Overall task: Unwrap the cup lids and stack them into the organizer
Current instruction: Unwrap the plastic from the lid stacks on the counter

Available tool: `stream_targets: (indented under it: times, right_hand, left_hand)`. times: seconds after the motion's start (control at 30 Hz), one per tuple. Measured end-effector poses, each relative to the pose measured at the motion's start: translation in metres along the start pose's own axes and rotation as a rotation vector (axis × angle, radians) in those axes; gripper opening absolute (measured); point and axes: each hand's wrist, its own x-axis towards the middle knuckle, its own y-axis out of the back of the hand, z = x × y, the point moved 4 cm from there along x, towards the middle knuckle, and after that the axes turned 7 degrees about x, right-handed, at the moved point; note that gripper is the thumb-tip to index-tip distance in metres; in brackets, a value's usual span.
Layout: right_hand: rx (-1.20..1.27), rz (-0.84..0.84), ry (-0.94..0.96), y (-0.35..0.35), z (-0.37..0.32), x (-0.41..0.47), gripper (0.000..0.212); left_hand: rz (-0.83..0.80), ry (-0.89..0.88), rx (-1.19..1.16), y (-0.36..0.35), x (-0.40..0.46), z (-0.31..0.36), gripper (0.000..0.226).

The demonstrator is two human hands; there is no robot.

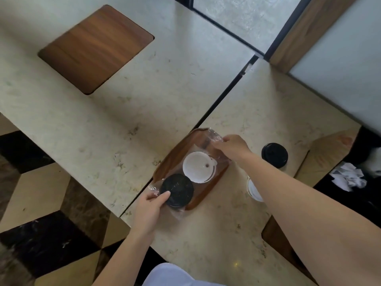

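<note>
Working at the pale stone tabletop, with the wooden tray lying across its near-left edge and serving, most likely, as the organizer. Holding the clear plastic wrap at both ends: left hand gripping the near end of the wrap, thumb and fingers curled round it just beside the black lid stack; right hand pinching the far end of the wrap over the far part of the tray. Lying inside the wrap, on the tray, the black lid stack nearest the person and the white lid stack just beyond it, the two touching or almost touching. Judging the task as barely begun: wrap apparently not yet off, both stacks seeming to sit within it, though how far it has been opened being hard to tell through the clear film. Standing well apart on the right side of the tabletop, a black lidded cup, and a white lid or cup partly hidden behind the right forearm; whether either belongs to the job being unclear. Remaining, as far as can be judged: pulling the wrap free of both stacks, setting the lids neatly in the tray, getting rid of the film. Lying on the dark floor to the right, crumpled white paper. Set into the other tabletop at the upper left, a wooden panel.
</note>
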Motion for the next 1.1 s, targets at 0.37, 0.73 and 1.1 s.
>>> stream_targets:
  times: [0.37,0.73,1.1]
  right_hand:
    - [0.295,0.159,-0.057,0.048,0.116,-0.1,0.029]
    - [0.582,0.359,-0.158,0.061,0.304,-0.262,0.024]
    - [0.782,0.439,-0.309,0.044,0.424,-0.32,0.031]
  left_hand:
    - [-0.116,-0.146,0.08,-0.018,-0.019,0.014,0.02]
    - [-0.327,-0.167,0.266,-0.098,-0.083,-0.022,0.024]
    - [-0.403,-0.122,0.532,-0.166,-0.123,-0.078,0.036]
